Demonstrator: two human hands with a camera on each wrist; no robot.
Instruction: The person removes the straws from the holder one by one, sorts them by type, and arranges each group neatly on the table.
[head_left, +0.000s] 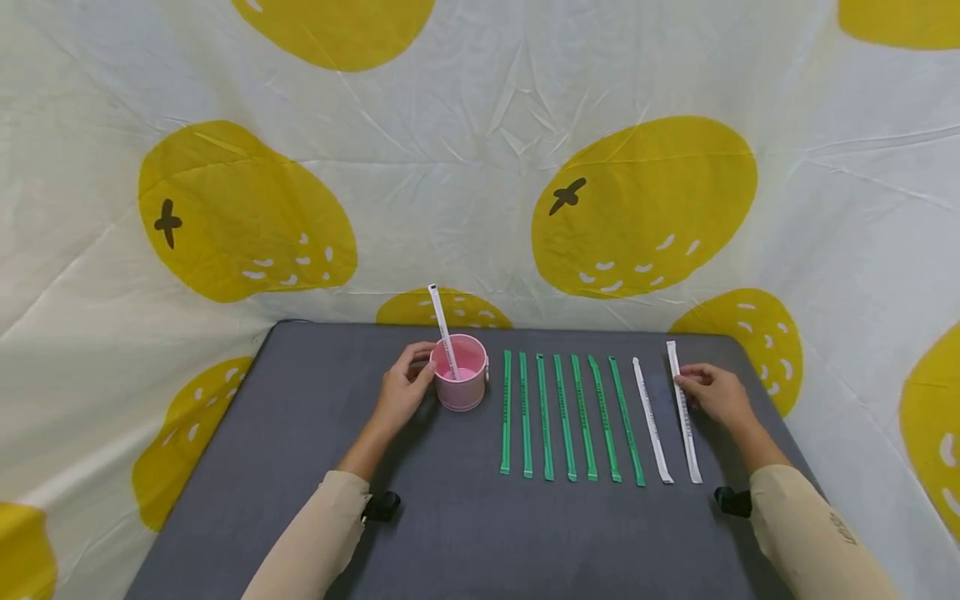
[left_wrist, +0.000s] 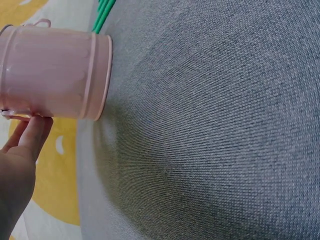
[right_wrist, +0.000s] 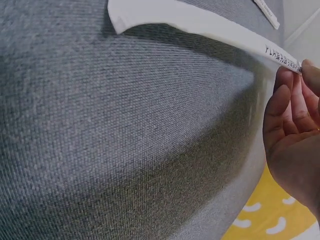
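Note:
My left hand (head_left: 405,387) holds the left side of a small pink bucket (head_left: 461,395) that stands upright; in the left wrist view its fingers (left_wrist: 35,132) meet the bucket by the handle's lug. One white paper-wrapped straw (head_left: 441,321) leans inside the bucket, its upper part above the rim. On the right, my right hand (head_left: 716,392) pinches another white wrapped straw (head_left: 684,408) near its far end. The right wrist view shows this straw (right_wrist: 220,29) between thumb and fingers, its near end close to the tabletop. Beside it lies a third white wrapped straw (head_left: 652,421).
Several green wrapped straws (head_left: 561,417) lie in a row between the bucket and the white ones. Everything is on a dark grey table (head_left: 465,533). Behind its far edge hangs a white cloth (head_left: 450,208) printed with yellow fruit.

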